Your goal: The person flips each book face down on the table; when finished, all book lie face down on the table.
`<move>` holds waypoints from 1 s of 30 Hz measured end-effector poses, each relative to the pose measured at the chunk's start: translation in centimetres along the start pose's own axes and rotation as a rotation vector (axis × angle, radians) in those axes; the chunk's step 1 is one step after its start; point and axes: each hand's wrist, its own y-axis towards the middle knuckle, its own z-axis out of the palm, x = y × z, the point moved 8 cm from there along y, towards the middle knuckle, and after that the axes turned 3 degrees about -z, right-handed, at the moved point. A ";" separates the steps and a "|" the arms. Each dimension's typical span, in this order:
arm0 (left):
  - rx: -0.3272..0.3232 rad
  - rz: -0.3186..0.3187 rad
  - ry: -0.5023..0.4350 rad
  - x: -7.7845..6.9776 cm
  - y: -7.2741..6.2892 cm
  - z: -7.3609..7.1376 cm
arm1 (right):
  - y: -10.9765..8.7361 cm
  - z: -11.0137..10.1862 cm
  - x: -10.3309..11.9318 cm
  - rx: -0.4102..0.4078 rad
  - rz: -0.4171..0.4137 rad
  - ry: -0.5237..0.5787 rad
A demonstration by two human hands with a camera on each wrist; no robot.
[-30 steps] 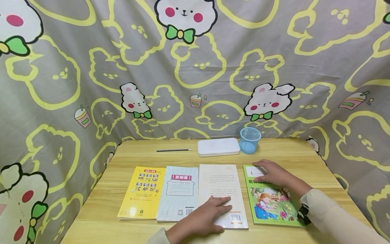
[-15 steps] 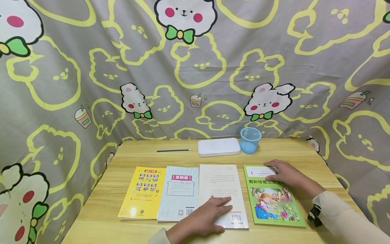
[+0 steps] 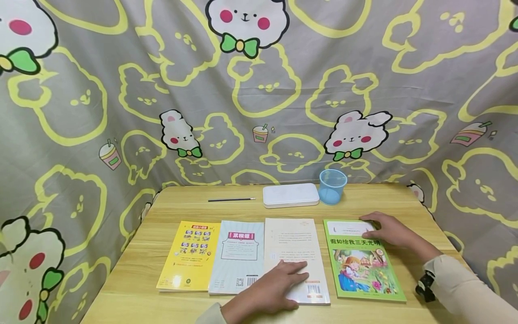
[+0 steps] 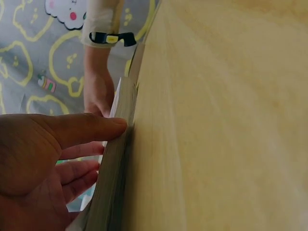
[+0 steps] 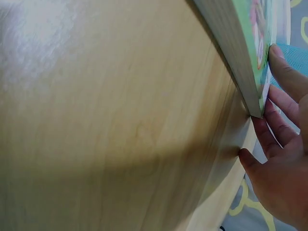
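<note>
In the head view my left hand [image 3: 275,284] rests on the lower part of a cream paperback book [image 3: 293,238]. In the left wrist view its thumb lies against the book's page edge, with the other fingers spread over the cover. My right hand [image 3: 390,231] touches the top right corner of a green picture-covered book [image 3: 364,270], which lies flat to the right of the cream one. The right wrist view has the thumb on the cover's edge and the other fingers loosely bent beside the corner. A light blue book [image 3: 236,252] lies left of the cream one.
A yellow book [image 3: 190,256] ends the row on the left. Along the back of the wooden table [image 3: 170,200] lie a dark pencil [image 3: 231,199] and a white case [image 3: 290,195]. A blue mesh cup [image 3: 332,186] stands beside the case. A patterned curtain [image 3: 226,99] hangs behind.
My right hand has slid rightward across the green book to its top right corner, uncovering more of the title. The left hand and the books have stayed in place.
</note>
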 end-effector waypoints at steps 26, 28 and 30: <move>-0.008 -0.071 0.170 -3.5 4.4 0.1 | -0.2 0.1 -0.2 -0.020 -0.012 0.064; 0.009 -0.076 0.165 -3.7 5.0 0.5 | -0.2 0.1 -0.3 -0.020 -0.011 0.073; 0.027 -0.085 0.162 -3.9 5.6 0.9 | -0.2 0.1 -0.4 -0.021 -0.014 0.080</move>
